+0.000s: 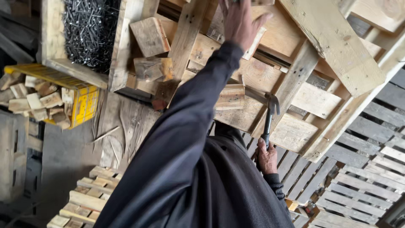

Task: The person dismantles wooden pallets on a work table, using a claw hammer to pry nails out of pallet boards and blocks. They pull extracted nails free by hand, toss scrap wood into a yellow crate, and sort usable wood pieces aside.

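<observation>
Two hands busy: left hand (241, 21) spread flat on wooden pallet (291, 76), steadying boards; right hand (266, 157) fist-closed round hammer (270, 116), head up near pallet's lower edge.

left hand (241, 21) reaches to the wooden pallet (295, 76) – right hand (266, 157) grips a hammer (270, 114) below it.

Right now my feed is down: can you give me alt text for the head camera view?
A person in a dark sleeve reaches the left hand up to a wooden pallet, while the right hand grips a hammer held against its boards. To the left sit a tray of dark nails and a yellow crate of wood blocks.
</observation>
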The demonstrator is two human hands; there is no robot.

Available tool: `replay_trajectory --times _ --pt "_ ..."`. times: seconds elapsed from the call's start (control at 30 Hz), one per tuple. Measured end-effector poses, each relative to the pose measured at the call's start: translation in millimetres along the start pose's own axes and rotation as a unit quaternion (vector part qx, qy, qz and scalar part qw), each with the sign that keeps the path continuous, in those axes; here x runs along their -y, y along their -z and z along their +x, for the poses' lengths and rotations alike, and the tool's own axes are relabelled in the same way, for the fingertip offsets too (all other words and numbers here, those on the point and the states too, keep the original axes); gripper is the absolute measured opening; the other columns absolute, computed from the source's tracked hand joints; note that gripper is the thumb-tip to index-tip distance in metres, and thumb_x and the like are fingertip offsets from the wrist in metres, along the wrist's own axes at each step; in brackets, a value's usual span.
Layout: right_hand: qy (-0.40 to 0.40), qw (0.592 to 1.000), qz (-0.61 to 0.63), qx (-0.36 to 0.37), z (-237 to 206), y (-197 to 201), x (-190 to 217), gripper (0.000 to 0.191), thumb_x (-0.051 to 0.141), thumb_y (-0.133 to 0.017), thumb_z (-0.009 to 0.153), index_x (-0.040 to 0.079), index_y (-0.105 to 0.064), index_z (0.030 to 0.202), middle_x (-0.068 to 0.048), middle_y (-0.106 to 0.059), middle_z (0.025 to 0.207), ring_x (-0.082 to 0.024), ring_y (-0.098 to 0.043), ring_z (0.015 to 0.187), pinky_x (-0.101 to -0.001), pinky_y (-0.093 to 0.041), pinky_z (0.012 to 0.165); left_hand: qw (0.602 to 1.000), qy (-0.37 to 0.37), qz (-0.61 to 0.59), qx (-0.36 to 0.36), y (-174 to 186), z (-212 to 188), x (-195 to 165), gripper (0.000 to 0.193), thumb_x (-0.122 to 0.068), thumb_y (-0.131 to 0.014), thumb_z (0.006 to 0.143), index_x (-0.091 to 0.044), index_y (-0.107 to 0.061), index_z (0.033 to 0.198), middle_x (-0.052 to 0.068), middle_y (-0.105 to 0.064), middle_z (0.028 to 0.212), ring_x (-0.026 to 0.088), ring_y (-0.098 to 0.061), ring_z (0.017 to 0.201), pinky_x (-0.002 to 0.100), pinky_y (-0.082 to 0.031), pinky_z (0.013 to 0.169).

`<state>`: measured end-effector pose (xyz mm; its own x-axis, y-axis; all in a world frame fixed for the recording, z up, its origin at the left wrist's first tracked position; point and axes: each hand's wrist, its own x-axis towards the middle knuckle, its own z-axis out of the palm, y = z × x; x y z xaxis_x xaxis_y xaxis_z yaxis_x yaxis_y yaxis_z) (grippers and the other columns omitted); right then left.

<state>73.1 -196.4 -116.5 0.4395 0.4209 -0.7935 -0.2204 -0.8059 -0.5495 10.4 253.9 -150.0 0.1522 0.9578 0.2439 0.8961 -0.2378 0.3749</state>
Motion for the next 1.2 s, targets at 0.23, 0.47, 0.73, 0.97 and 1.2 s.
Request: replay_trajectory --times 0.23,0.47,0.73,0.97,1.2 --pt "0.01 0.999 -0.026 -0.015 -8.7 11.3 17.6 0.035 0.037 -0.064 0.103 0.003 -0.058 0.1 -0.001 -0.056 0.064 -0.01 -0.053 0.049 -0.0286 -0.047 0.043 0.93 0.152 -0.336 0.015 173.6 -192.5 142.2 0.041 -0.003 -0.063 0.106 -0.009 -0.059 0.146 0.01 -0.061 0.137 0.022 -0.069 0.12 0.032 -0.058 0.107" --pt "0.172 0.951 -0.243 -0.08 38.2 -12.2 47.4 0.041 0.038 -0.059 0.111 -0.001 -0.058 0.101 0.0 -0.054 0.071 -0.01 -0.052 0.055 -0.0296 -0.046 0.046 0.939 0.157 -0.204 0.228 204.2 -280.1 195.5 0.118 -0.041 -0.1 0.073 0.011 -0.028 0.151 0.028 -0.048 0.131 0.036 -0.052 0.12 0.045 -0.046 0.103" --pt "0.237 0.928 -0.272 -0.096 53.3 -53.7 85.4 0.044 0.042 -0.065 0.112 -0.001 -0.059 0.102 -0.004 -0.061 0.075 -0.014 -0.06 0.066 -0.0356 -0.049 0.058 0.88 0.291 -0.338 0.166 133.4 -271.7 181.4 0.087 -0.026 -0.09 0.071 0.003 -0.041 0.136 0.02 -0.052 0.121 0.029 -0.059 0.112 0.042 -0.062 0.091" --pt "0.264 0.899 -0.301 -0.18 32.6 -76.1 92.2 0.048 0.048 -0.07 0.106 0.002 -0.063 0.096 -0.011 -0.064 0.076 -0.021 -0.063 0.067 -0.0417 -0.051 0.062 0.845 0.332 -0.409 0.091 125.6 -200.9 145.6 0.082 -0.032 -0.086 0.068 0.003 -0.044 0.13 0.017 -0.064 0.109 0.026 -0.069 0.094 0.041 -0.067 0.075" --pt "0.236 0.901 -0.305 -0.198 38.6 -72.3 77.5 0.052 0.052 -0.072 0.104 0.003 -0.063 0.091 -0.011 -0.064 0.074 -0.022 -0.061 0.064 -0.0434 -0.05 0.06 0.364 0.415 -0.776 0.307 152.3 -202.9 177.4 0.1 -0.061 -0.076 0.083 0.018 -0.046 0.138 0.023 -0.066 0.103 0.022 -0.068 0.076 0.036 -0.062 0.066"
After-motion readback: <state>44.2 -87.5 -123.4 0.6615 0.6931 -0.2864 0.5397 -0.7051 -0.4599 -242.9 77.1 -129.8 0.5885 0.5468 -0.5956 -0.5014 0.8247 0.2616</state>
